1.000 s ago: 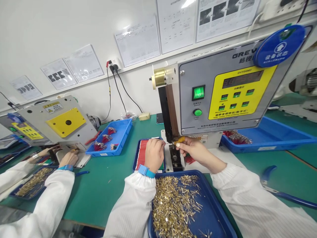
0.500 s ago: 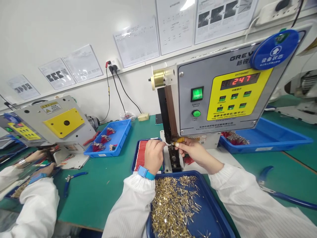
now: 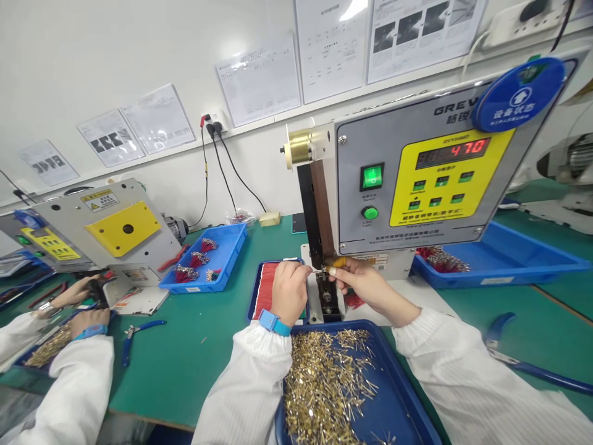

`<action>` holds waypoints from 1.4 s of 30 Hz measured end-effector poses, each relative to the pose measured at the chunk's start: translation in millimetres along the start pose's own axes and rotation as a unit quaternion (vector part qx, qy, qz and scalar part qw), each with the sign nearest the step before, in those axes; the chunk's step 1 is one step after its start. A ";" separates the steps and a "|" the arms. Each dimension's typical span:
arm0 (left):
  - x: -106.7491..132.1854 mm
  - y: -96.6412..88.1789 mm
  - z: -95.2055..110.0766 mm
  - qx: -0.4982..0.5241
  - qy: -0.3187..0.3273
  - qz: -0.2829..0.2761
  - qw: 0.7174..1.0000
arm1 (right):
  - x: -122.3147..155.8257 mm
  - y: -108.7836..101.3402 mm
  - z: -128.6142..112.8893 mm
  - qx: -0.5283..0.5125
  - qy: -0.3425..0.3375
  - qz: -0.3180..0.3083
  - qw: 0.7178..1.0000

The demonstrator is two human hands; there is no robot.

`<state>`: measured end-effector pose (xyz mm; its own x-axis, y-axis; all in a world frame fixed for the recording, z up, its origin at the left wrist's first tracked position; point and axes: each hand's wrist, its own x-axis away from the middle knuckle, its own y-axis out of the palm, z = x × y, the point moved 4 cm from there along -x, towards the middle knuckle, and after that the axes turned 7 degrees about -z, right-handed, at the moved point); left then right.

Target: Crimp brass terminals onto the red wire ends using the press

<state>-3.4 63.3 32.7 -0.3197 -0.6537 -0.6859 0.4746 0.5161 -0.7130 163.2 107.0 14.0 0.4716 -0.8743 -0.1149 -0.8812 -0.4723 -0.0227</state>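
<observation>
Left hand point(image 3: 290, 293): over small tray's right edge, fingers curled, thumb and forefinger tips drawn close by die; cannot tell if pinching, tips too small
Right hand point(image 3: 361, 281): at die's other side, thumb and forefinger drawn close, yellow cover point(image 3: 340, 262) on a finger; cannot tell what, if anything, is between them
Hand gap: tips face each other, just apart, over die
Die point(image 3: 327, 296): black, at machine's left end, just beyond pin tray's far edge
Red wires point(image 3: 266, 287): side by side in small tray point(image 3: 254, 290), partly hidden by left hand; small tray just off pin tray's far left corner
Pins point(image 3: 319, 377): gold, loose heap, along pin tray's left edge; few near its right edge
Pin tray point(image 3: 393, 371): dark blue, on table point(image 3: 199, 358), between the two forearms
Machine point(image 3: 345, 185): grey front, display point(image 3: 453, 152) reads 470, green switch point(image 3: 372, 177) lit, blue disc point(image 3: 519, 96) at top right corner
Right bin point(image 3: 523, 247): blue, beside machine, wire bundles point(image 3: 442, 259) at its left end
Pliers point(image 3: 503, 355): blue handles, right of right forearm
Left bin point(image 3: 227, 266): blue, near table's back edge, four bundles inside
Co-worker: hand point(image 3: 88, 321) over another pin tray near table's front edge, other hand by second machine point(image 3: 69, 216)
Second pliers point(image 3: 134, 337): open, right of co-worker's sleeve
Wall: paper sheets point(image 3: 259, 80), plugs point(image 3: 213, 127)
</observation>
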 end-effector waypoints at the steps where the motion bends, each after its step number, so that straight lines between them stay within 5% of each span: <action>1: 0.1 0.1 0.0 0.000 0.000 -0.001 1.000 | 0.1 -0.2 0.1 0.001 0.002 0.000 1.000; 17: -0.8 -1.2 1.3 -0.002 0.005 0.007 1.000 | 2.1 1.2 -4.2 0.027 0.008 0.002 1.000; 27: -0.9 -9.4 5.5 0.006 0.009 0.058 0.998 | 1.9 0.7 -3.3 0.013 0.002 0.006 1.000; 42: -0.4 -4.8 4.5 0.007 0.009 0.030 0.999 | 1.7 2.5 4.5 0.049 0.007 0.061 0.997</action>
<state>-1.9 58.6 37.0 -0.3048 -0.6115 -0.7302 0.5050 0.5462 -0.6683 161.6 104.9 9.3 0.3611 -0.9261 -0.1088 -0.9305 -0.3503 -0.1070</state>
